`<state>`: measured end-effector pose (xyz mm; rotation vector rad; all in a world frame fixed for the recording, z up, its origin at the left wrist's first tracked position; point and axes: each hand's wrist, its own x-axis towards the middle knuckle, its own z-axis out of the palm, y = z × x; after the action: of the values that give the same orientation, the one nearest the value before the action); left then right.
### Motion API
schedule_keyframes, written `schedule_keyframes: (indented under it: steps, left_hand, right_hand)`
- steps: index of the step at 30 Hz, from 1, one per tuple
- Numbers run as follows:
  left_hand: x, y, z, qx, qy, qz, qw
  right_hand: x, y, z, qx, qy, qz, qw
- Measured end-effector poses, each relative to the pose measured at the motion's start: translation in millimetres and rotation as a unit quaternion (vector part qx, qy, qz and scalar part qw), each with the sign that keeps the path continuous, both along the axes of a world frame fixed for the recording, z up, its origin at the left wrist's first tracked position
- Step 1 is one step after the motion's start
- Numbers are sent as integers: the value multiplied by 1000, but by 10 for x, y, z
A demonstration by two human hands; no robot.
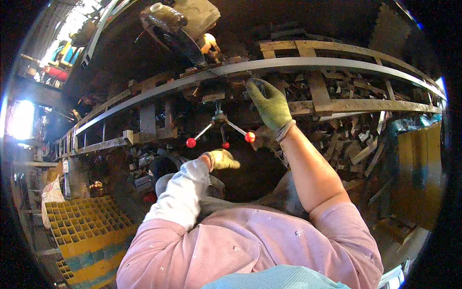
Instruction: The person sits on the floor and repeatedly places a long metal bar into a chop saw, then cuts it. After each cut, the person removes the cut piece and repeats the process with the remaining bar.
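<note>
A three-armed handle [220,117] with red ball knobs stands on a machine in front of me. My left hand [224,160], in a yellow-green glove, is just below the handle's knobs and apart from them. Motion smears its fingers. My right hand [268,102], in a matching glove, reaches to the near edge of a long grey metal bar [317,62]. Its thumb and fingers curl together by the bar. What lies between the fingertips is too dark to make out. The bar runs from left to right across the machine.
Rail frames [337,105] flank the bar. Cut metal pieces [344,149] lie heaped at the right and under the rails. A stack of yellow square tubes [89,221] stands at the lower left, near a white sack [52,196]. A lit lamp [209,43] glows beside a dark motor-like machine part [166,29].
</note>
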<state>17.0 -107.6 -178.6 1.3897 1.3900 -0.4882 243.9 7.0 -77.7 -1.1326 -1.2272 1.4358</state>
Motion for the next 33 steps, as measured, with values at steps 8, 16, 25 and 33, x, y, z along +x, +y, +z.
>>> schedule_keyframes:
  steps: [8,16,25,33]
  left_hand:
    - [-1354,222,1572,348,-343,419,766]
    - [-2725,1470,299,204,-411,742,489]
    - [-2947,1806,68,230,-515,702,435]
    - [-2474,1087,696,241,-622,621,412]
  right_hand:
    - [-7,-8,-146,-33,-26,17,999]
    - [-43,24,-171,-26,-22,21,999]
    - [-90,47,-218,-16,-72,58,996]
    - [-270,-118,-168,24,-170,206,963]
